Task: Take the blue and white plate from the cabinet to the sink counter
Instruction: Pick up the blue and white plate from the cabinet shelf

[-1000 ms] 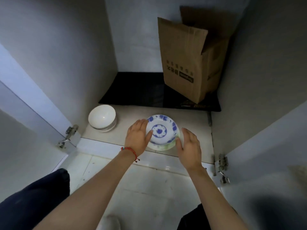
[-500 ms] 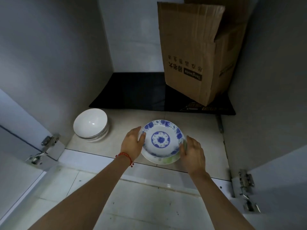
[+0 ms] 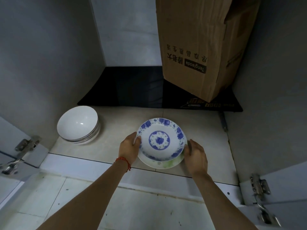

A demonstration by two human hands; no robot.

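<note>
The blue and white plate [image 3: 160, 139] sits near the front edge of the cabinet floor [image 3: 119, 128], on top of a white plate with a green pattern [image 3: 164, 164]. My left hand [image 3: 130, 146] grips the blue plate's left rim, thumb over the edge. My right hand [image 3: 196, 156] holds the right rim, fingers curled around it. The plate looks slightly tilted above the lower one. A red string bracelet [image 3: 123, 161] is on my left wrist.
A stack of white bowls [image 3: 78, 124] stands at the left of the cabinet floor. A tall cardboard box [image 3: 201, 47] rests on a black mat [image 3: 132, 88] at the back. Cabinet door hinges [image 3: 26, 145] [image 3: 259, 185] flank the opening. Tiled floor [image 3: 132, 205] lies below.
The camera has come closer to the cabinet. Both hands have closed on the blue and white plate's rim, and it now looks tilted off the plate beneath.
</note>
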